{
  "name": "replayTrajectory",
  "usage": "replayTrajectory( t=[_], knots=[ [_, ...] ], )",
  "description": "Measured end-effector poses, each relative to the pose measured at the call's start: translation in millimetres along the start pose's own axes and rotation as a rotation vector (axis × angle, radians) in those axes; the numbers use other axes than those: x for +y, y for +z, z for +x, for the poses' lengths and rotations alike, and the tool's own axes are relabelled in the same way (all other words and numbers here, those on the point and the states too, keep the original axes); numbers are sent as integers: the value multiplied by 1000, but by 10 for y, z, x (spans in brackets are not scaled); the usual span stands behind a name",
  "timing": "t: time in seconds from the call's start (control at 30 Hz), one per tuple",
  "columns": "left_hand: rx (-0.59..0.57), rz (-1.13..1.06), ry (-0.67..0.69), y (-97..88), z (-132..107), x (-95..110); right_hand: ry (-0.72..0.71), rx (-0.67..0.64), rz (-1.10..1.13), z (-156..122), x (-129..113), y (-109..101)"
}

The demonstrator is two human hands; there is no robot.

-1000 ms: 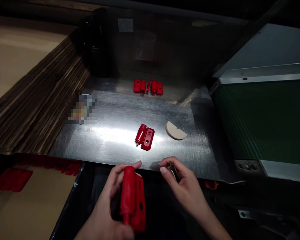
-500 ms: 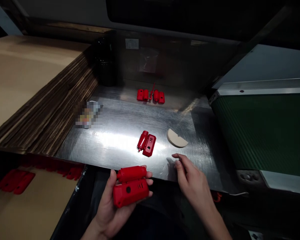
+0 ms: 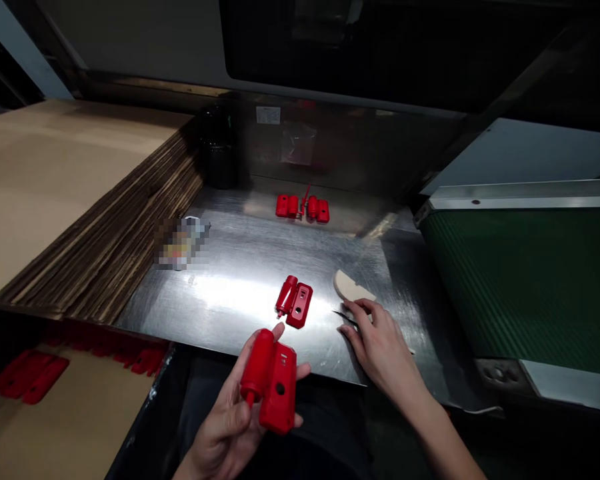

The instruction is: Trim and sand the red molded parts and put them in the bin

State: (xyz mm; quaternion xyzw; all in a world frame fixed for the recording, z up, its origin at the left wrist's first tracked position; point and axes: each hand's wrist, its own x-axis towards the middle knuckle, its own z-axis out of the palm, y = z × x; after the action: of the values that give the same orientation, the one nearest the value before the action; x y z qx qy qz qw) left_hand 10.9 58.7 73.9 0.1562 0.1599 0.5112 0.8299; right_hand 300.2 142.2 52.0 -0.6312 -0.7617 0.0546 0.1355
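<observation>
Brushed-steel worktable [image 3: 230, 243], dimly lit, with a bright glare across its middle; tall stack of brown cardboard sheets [image 3: 95, 240] along the left side, green ribbed conveyor belt [image 3: 525, 280] at the right. Far part of the table: two small red plastic pieces, one left [image 3: 283, 206] and one right [image 3: 322, 211], with thin red and metallic bits between them. Left side of the table: one small packet [image 3: 183, 243], pixelated, contents unreadable. Near the centre: one glossy red moulded piece [image 3: 300, 305], a cylinder beside a flat plate with a dark round hole, lying loose. To its right: one cream half-disc [image 3: 347, 287], partly behind the right hand [image 3: 383, 340]. Right hand: thumb and fingers pinched nearly together on a slim dark pointed tool [image 3: 349, 319], tip directed left; whether it touches the steel cannot be told. Left hand [image 3: 233, 417]: fingers curled beneath and around a second red moulded piece [image 3: 280, 389], thumb at its lower end, held up before the table's near edge. Condition of the work: apparently midway, one piece and the tool each in hand but apart; the three red pieces on the table are unheld, and which of the four are finished cannot be judged.
</observation>
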Motion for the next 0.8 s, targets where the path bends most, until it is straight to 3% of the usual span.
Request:
replayTrajectory(
  t=[0.13, 0.33, 0.5, 0.8],
  knots=[
    [21, 34, 5, -33, -19, -5, 103, 120, -20, 240, 163, -99],
    [54, 46, 7, -104, 8, -37, 116, -47, -69, 667, 321, -131],
    [188, -66, 200, -88, 128, -51, 114, -66, -77, 665, 187, -107],
    [250, -39, 238, 74, 321, 193, 163, -66, -19, 669, 114, -123]
  ],
)
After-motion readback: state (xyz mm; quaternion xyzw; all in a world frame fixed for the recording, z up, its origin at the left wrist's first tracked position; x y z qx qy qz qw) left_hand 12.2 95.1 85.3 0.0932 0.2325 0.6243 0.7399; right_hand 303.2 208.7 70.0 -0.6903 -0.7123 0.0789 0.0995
